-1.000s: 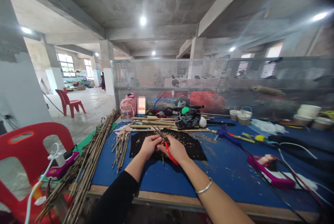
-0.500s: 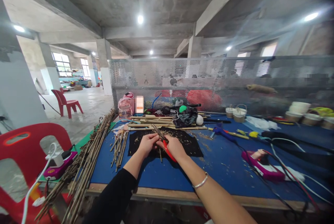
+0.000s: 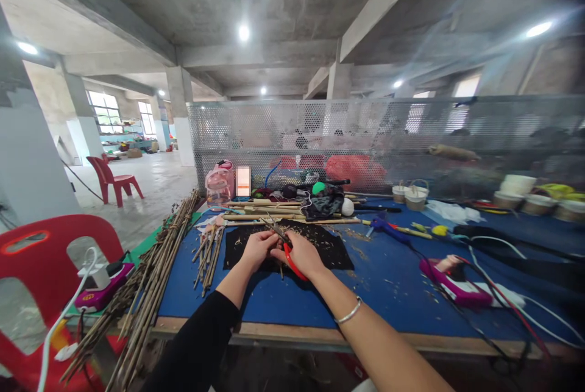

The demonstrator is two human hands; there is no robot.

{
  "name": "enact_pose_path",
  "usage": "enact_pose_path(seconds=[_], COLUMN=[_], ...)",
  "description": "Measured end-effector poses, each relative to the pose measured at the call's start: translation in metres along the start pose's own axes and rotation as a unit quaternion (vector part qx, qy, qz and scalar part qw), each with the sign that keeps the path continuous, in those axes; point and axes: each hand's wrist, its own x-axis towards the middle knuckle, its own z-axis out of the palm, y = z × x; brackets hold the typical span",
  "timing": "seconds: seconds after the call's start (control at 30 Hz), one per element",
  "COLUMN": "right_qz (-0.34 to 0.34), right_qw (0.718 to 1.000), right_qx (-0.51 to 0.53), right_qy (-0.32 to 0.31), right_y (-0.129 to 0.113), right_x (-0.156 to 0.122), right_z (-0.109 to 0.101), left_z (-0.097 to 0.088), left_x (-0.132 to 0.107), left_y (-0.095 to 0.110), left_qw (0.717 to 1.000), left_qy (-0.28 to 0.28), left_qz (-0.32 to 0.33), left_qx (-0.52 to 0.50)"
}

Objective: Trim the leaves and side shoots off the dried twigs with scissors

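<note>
My right hand (image 3: 302, 254) is closed round a pair of scissors (image 3: 289, 256) with red handles, their metal blades pointing up and left, tips slightly apart. Beside it, my left hand (image 3: 259, 249) is pinched closed against the scissors' near side. A thin stick (image 3: 281, 269) pokes out below the two hands; the fingers hide most of it. Both hands are over a black cloth (image 3: 336, 252) strewn with pale shavings. Short cut sticks (image 3: 211, 258) lie just left of the cloth.
Long dry stalks (image 3: 153, 282) lean over the table's left edge, near a red chair (image 3: 59, 258). Bamboo lengths (image 3: 292, 219) and yarn balls lie behind the cloth. At right are a purple power strip (image 3: 457, 285), cables and small buckets (image 3: 415, 197). A perforated metal screen (image 3: 256, 130) stands behind.
The scissor blades look a little farther apart than before. Both hands keep almost the same place over the cloth, and the whole view has shifted slightly.
</note>
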Motion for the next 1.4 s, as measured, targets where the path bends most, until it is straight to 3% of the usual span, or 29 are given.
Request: enact_pose_path(seconds=[0.27, 0.47, 0.67, 0.9, 1.1, 1.4], right_qz=[0.048, 0.041, 0.048, 0.035, 0.048, 0.049], right_qw=[0.998, 0.999, 0.998, 0.999, 0.999, 0.999], right_qx=[-0.005, 0.013, -0.040, -0.036, -0.016, -0.008], right_qy=[-0.026, -0.032, -0.025, -0.014, 0.003, -0.015], right_y=[0.0064, 0.0090, 0.0062, 0.0061, 0.0082, 0.0093], right_x=[0.0029, 0.0044, 0.0019, 0.0014, 0.0022, 0.0030], right_z=[0.0026, 0.0030, -0.0004, 0.0020, 0.0016, 0.0033], left_z=[0.0013, 0.0009, 0.0025, 0.0039, 0.0000, 0.0021], left_x=[0.0009, 0.0007, -0.0022, -0.0025, -0.0034, -0.0038], left_y=[0.0005, 0.0021, 0.0064, 0.0073, 0.0042, 0.0029], left_qw=[0.999, 0.999, 0.997, 0.997, 0.999, 0.997], left_qy=[0.016, 0.039, 0.068, 0.066, 0.027, 0.048], left_qz=[-0.007, -0.013, 0.000, 0.015, -0.024, -0.023], left_qx=[0.030, 0.025, 0.025, 0.036, 0.038, 0.057])
